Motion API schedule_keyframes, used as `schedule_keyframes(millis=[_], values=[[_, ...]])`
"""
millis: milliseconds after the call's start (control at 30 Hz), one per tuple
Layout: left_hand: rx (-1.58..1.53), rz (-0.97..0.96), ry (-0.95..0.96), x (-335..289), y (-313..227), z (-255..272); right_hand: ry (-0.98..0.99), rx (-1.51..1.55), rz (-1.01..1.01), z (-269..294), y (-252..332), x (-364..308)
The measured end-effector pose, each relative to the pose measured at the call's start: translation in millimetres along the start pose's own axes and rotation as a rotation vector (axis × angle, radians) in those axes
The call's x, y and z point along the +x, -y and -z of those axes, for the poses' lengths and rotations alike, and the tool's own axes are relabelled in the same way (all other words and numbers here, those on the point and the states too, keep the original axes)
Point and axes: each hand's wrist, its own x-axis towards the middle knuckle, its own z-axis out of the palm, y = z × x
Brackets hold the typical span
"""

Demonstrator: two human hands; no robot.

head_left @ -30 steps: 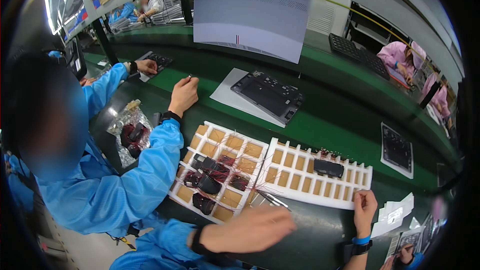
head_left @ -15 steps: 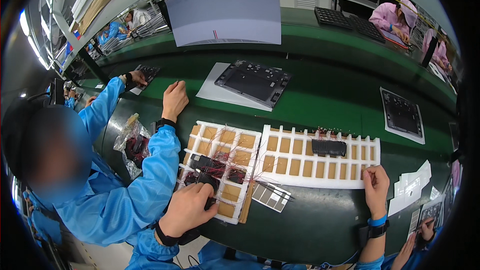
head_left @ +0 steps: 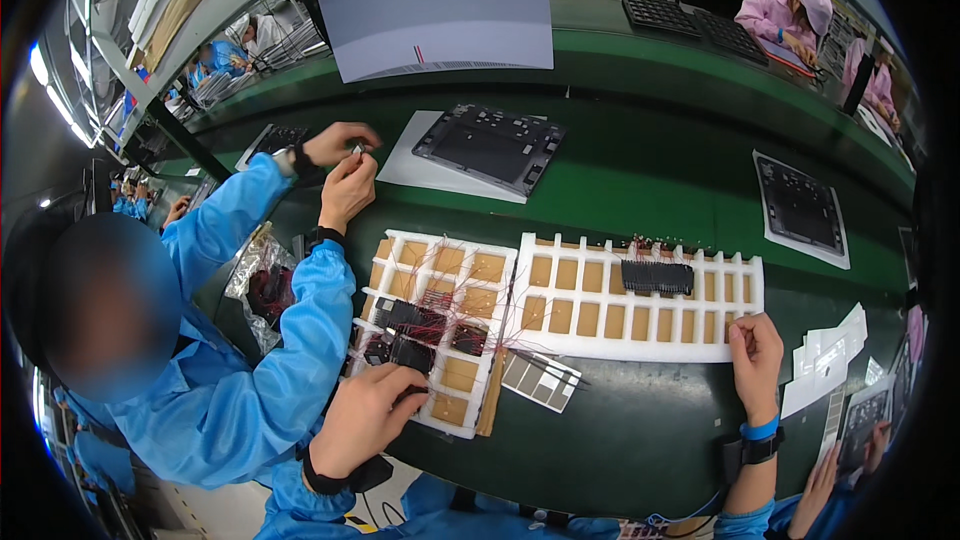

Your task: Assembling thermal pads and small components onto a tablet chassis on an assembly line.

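My left hand (head_left: 365, 418) bends its fingers over the lower left of a white foam tray (head_left: 487, 380) with brown-bottomed compartments. Dark material shows under the fingertips, though what they grip is mostly hidden. Close to them lie black rectangular parts (head_left: 410, 354) with thin red wires, several in the compartments. At the lower right corner of a second, longer foam tray (head_left: 600, 348), my right hand (head_left: 757, 352) has thumb and fingers closed on the edge. In that tray's upper row stands a tight row of black parts (head_left: 657, 278), red wires sticking out behind.
Tweezers (head_left: 560, 368) lie by a pale sheet with grey rectangles (head_left: 538, 381). Dark tablet-like housings (head_left: 490, 147) rest behind the trays and at right. A co-worker's sleeve (head_left: 300, 360) reaches along the left, beside a clear bag (head_left: 258, 285). White sheets (head_left: 825, 365) lie right.
The co-worker's far hand has come across to meet their other hand. My left hand has shifted slightly left and its fingers have curled. My right hand stays at the tray edge.
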Motion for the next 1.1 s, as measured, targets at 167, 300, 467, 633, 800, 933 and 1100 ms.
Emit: schedule_keyframes(millis=[167, 300, 467, 633, 800, 933, 1100], values=[[-0.176, 0.251, 0.092, 1, 0, 11, -0.005, -0.011, 0.011, 3, -4, -1], [-0.1, 0.045, 0.032, 7, 5, 18, -0.008, 0.034, -0.008, -2, -2, 1], [-0.053, -0.062, 0.039, 9, 12, 9, 0.005, -0.012, 0.0, 3, 1, 0], [-0.123, 0.126, -0.047, 14, 8, 1, 0.003, 0.028, 0.001, -1, -5, -1], [-0.151, 0.067, -0.154, 25, 12, -6, 0.01, 0.012, 0.017, 2, -3, 0], [-0.055, -0.281, -0.332, 37, 29, -13, 0.006, 0.026, 0.015, -1, -4, 0], [-0.526, 0.127, -0.316, 31, 19, -11, -0.007, -0.005, 0.027, 1, -2, -1]])
